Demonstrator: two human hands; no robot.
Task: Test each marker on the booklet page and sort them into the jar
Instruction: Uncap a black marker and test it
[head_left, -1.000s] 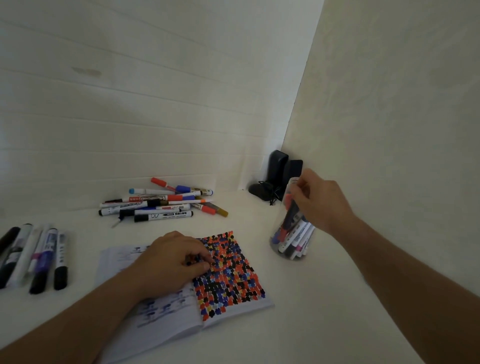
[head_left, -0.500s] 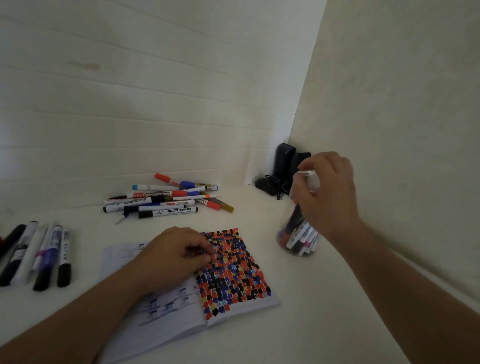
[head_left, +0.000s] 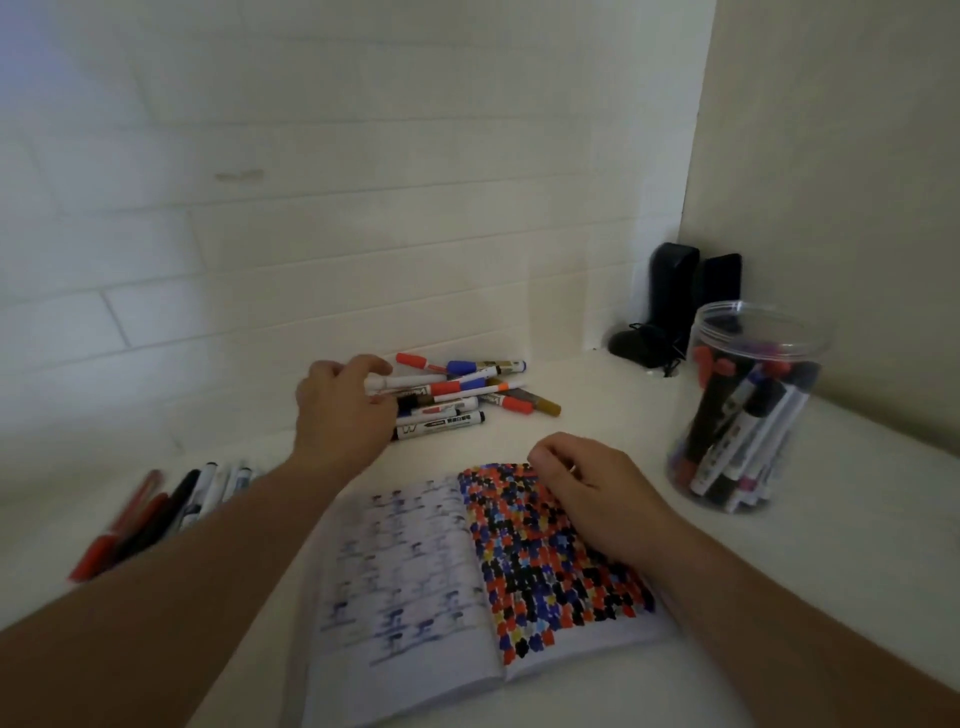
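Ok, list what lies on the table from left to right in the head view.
Row of markers → left hand, reaching onto the marker pile → open booklet with the right hand on its coloured page → black objects in the corner → jar of markers.

Dim, soft light — motion blur, edges warped.

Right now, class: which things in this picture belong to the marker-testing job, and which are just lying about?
Part of the job:
booklet
jar
pile of markers
row of markers
left hand, reaching into the pile
right hand, over the page

Lying about:
two black speakers in the corner
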